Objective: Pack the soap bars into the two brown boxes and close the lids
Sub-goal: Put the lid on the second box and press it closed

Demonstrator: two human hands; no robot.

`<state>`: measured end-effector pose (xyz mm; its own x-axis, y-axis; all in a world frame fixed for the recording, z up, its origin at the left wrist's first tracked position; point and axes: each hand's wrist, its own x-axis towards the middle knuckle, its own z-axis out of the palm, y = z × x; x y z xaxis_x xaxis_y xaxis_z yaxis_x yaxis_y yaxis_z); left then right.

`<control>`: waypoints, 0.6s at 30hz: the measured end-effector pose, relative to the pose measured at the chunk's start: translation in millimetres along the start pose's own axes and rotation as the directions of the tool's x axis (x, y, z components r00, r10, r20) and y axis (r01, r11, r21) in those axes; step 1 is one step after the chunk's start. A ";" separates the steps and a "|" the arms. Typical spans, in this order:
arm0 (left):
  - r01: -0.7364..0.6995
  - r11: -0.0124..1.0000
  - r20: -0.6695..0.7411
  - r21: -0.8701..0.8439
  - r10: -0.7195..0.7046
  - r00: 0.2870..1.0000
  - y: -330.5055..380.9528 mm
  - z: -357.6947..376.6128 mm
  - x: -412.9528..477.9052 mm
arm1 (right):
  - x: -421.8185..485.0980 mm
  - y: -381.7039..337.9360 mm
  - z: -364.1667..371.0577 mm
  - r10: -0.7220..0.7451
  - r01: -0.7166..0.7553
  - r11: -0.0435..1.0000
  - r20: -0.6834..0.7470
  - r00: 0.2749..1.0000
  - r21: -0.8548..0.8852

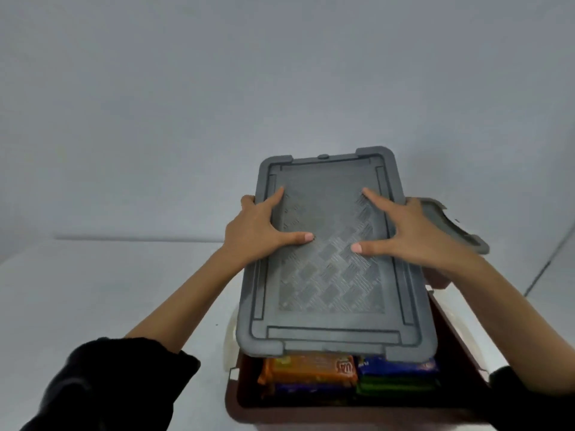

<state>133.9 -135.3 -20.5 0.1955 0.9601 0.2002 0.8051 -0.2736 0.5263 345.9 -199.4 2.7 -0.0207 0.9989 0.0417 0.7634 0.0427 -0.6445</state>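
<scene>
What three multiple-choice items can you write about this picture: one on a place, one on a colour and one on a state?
1. Where does the second grey lid lie?
A. on the person's shoulder
B. just beyond the right hand
C. on the floor

2. What colour is the front-left soap bar in the brown box?
A. orange
B. white
C. pink

3. In what state is the held grey lid?
A. latched shut on the box
B. lying alone on the table
C. held over the box, with the near side not yet shut

Answers: 1 B, its edge shows just past that hand. 2 A, its wrapper is orange. 3 C, the left hand and the right hand grip its sides, and the wrapped bars show under its near edge.
</scene>
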 end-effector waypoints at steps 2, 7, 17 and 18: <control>0.039 0.999 0.092 0.011 -0.040 0.995 -2.4 17.0 -16.8 | -12.9 18.4 9.4 0.033 -0.036 0.999 0.078 0.996 0.038; 0.140 0.990 0.215 0.025 -0.142 0.966 1.1 46.8 -58.9 | -35.3 60.8 30.3 0.096 -0.113 0.991 0.215 0.972 0.071; 0.039 0.956 0.208 0.289 -0.102 0.973 7.1 72.8 -99.5 | -74.5 86.6 54.9 0.020 -0.022 0.993 -0.021 1.000 -0.120; -0.042 0.940 0.203 0.337 -0.029 0.979 8.6 74.8 -95.2 | -81.6 84.1 59.1 -0.013 0.001 0.981 -0.062 0.998 -0.195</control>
<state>164.2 -224.7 -96.9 0.2815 0.9595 0.0128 0.9379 -0.2779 0.2078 373.7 -276.2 -100.0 0.0096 0.9952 0.0976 0.8746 0.0390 -0.4832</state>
